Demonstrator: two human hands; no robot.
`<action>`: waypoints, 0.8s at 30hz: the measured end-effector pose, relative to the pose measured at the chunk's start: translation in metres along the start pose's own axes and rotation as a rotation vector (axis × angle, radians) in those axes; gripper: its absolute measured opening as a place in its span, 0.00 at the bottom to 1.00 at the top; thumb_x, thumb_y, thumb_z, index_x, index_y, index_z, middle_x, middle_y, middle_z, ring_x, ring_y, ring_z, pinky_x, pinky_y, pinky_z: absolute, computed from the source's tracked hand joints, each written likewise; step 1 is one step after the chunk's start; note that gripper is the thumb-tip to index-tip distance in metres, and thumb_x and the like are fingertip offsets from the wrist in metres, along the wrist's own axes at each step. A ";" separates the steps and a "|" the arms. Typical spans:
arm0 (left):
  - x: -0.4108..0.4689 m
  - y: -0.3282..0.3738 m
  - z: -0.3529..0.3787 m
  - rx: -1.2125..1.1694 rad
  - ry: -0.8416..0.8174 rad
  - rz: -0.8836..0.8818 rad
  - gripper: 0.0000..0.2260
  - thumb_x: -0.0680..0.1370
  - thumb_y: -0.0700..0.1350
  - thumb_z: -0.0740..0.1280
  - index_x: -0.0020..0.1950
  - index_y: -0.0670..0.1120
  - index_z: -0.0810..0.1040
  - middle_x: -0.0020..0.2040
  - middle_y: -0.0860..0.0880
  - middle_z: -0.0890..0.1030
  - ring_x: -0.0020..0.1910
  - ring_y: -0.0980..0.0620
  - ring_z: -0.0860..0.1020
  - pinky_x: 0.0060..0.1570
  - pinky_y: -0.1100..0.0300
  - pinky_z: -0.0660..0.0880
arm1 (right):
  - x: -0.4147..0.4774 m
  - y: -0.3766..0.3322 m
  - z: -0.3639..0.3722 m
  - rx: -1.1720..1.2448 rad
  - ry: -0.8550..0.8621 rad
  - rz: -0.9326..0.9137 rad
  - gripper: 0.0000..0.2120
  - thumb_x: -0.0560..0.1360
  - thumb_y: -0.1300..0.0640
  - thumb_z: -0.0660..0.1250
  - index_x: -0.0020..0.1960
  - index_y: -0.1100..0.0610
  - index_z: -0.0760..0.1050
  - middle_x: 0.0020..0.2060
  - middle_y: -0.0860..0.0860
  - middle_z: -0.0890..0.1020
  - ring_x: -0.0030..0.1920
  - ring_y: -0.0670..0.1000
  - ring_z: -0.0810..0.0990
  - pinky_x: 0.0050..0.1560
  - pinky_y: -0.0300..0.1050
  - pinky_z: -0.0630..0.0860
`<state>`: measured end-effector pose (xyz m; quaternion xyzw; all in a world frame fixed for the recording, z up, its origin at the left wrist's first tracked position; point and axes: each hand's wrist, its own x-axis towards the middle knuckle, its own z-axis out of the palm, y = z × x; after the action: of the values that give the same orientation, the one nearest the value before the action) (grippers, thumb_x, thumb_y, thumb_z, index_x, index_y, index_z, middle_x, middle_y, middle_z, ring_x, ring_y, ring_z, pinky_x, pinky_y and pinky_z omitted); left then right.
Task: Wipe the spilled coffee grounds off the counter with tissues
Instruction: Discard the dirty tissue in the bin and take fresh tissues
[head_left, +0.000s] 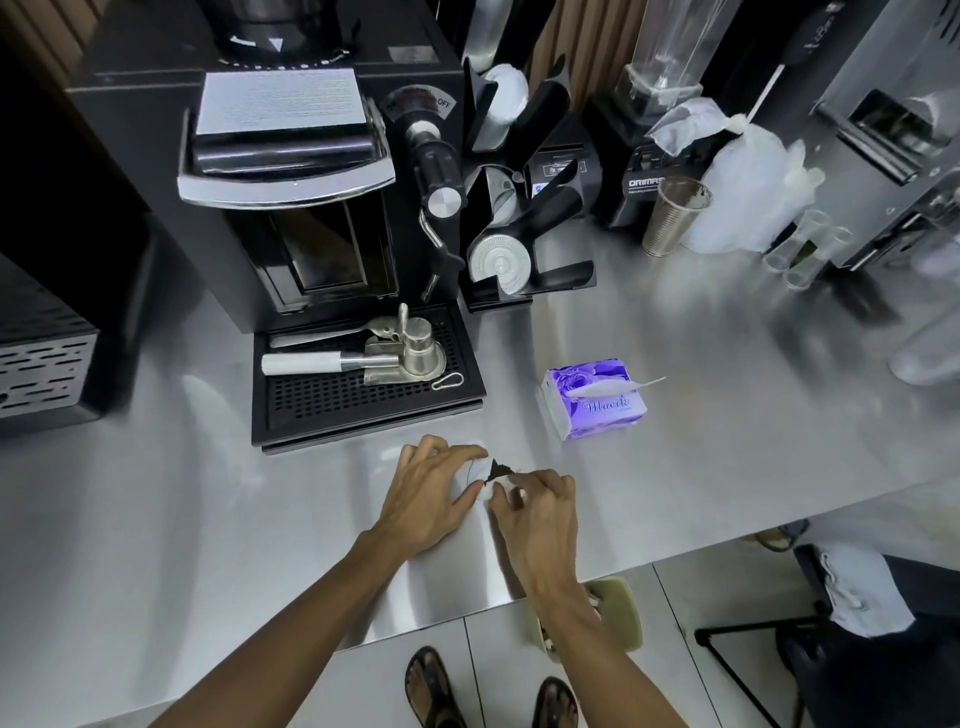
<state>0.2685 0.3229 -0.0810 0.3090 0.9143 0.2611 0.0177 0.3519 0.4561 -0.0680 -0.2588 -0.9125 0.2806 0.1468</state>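
The black drip tray (363, 400) is set left of the purple tissue pack (595, 397), with 1 portafilter (332, 362) laid on it. In front of the pack and to its left, a white tissue (477, 470) is gripped on the steel counter (727, 447) by the curled fingers of the left hand (434, 499). A small dark heap of coffee grounds (498, 468) is enclosed between the 2 hands, and the tissue's other edge is pinched by the right hand (540, 512).

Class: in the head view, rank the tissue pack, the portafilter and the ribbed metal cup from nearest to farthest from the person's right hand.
From the right hand, pinching a tissue:
1. Tissue pack, just beyond it, slightly right.
2. Portafilter, on the drip tray, back left.
3. Ribbed metal cup, far back right.
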 end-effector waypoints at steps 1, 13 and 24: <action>0.000 -0.001 0.001 -0.006 0.004 -0.007 0.17 0.76 0.56 0.66 0.64 0.57 0.74 0.49 0.59 0.79 0.55 0.56 0.70 0.53 0.64 0.58 | 0.002 -0.002 0.001 0.005 -0.006 0.006 0.05 0.71 0.54 0.73 0.45 0.55 0.83 0.37 0.50 0.80 0.42 0.52 0.70 0.38 0.43 0.73; 0.001 -0.004 0.006 -0.052 0.018 -0.026 0.14 0.76 0.56 0.66 0.61 0.58 0.78 0.49 0.60 0.80 0.53 0.57 0.68 0.54 0.61 0.61 | 0.009 -0.007 0.005 0.132 -0.117 -0.008 0.13 0.76 0.62 0.68 0.60 0.59 0.76 0.46 0.53 0.81 0.47 0.50 0.71 0.45 0.39 0.67; 0.005 -0.006 -0.004 -0.067 -0.060 0.037 0.11 0.77 0.53 0.68 0.59 0.59 0.81 0.57 0.68 0.79 0.52 0.57 0.67 0.53 0.63 0.60 | 0.012 0.000 0.013 0.241 -0.193 -0.005 0.17 0.74 0.66 0.66 0.61 0.55 0.75 0.46 0.52 0.82 0.45 0.49 0.80 0.46 0.30 0.71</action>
<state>0.2601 0.3199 -0.0803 0.3326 0.8983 0.2827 0.0506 0.3365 0.4575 -0.0771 -0.2087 -0.8828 0.4112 0.0893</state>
